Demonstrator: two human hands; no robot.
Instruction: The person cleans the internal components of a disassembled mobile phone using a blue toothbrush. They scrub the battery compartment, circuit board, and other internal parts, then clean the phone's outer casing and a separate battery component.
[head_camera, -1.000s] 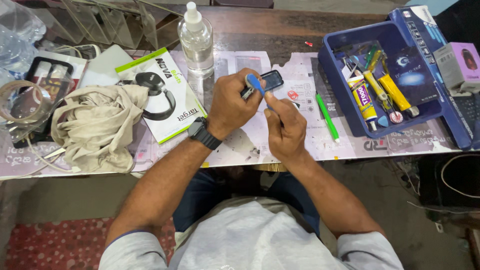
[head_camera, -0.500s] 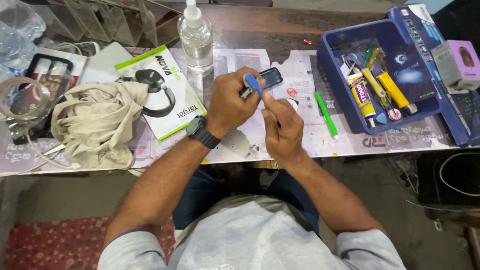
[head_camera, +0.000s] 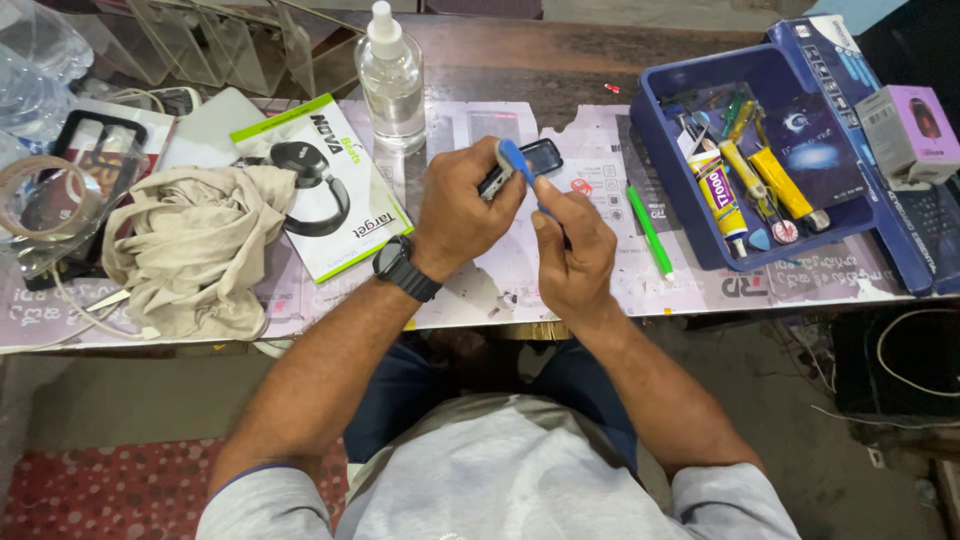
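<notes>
My left hand (head_camera: 462, 208), with a dark watch on its wrist, grips a small dark phone-like device (head_camera: 535, 160) above the table's front middle. My right hand (head_camera: 573, 250) holds a thin blue-handled tool (head_camera: 514, 160) whose blue end rises over the device's near end. Both hands are close together and touch near the device. The lower part of the tool is hidden by my fingers.
A clear spray bottle (head_camera: 391, 75) stands behind the hands. A green pen (head_camera: 649, 230) lies to the right, then a blue tray (head_camera: 672, 165) with glue tubes and tools. At left lie a crumpled beige cloth (head_camera: 190, 250), a headphone box (head_camera: 320, 185) and a tape roll (head_camera: 40, 200).
My right hand shifted slightly up and right against the device, and the tool's blue end tipped a little. My left hand holds its place.
</notes>
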